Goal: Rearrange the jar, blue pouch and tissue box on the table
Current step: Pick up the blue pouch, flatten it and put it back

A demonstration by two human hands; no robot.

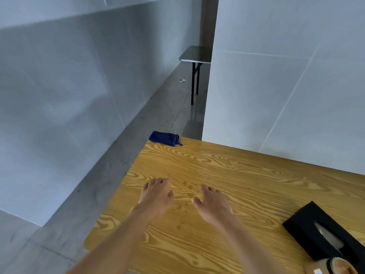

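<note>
The blue pouch (165,138) lies at the far left corner of the wooden table (246,175), partly over the edge. A black tissue box (320,232) sits at the right, near the front. Just in front of the box, the round top of the jar (340,266) shows at the bottom right, cut off by the frame. My left hand (156,196) and my right hand (213,204) hover side by side over the table's left-middle, palms down, fingers relaxed, holding nothing. Both are well short of the pouch.
White partition walls (286,86) stand behind the table and along the left. A grey floor strip (122,155) runs beside the table's left edge. A small grey table with black legs (194,56) stands farther back.
</note>
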